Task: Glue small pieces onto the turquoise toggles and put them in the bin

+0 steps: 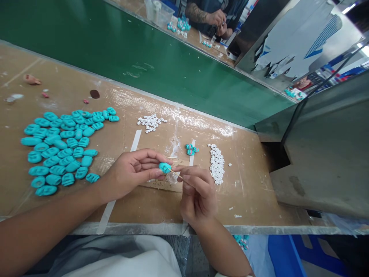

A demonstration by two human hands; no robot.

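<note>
Between the thumb and fingers of my left hand [135,167] is a small teal shoe-shaped piece [165,168]. My right hand [200,192] pinches a thin wooden stick [177,174], its tip at the side of the teal piece. Just beneath the stick stands a small clear cup [172,178], partly covered by my fingers. A few teal pieces with pink and white stripes [190,149] sit beyond my right hand. Many plain teal pieces [66,160] are spread left of my hands. Small white flower-like bits lie in a far group [150,122] and a right-hand group [216,165].
A green partition [173,73] runs along the back of the brown tabletop [245,192]. Over it, a co-worker's hands [219,21] handle something small. A metal housing [323,154] with a black cable borders the right side. A blue crate [285,254] sits below the front edge.
</note>
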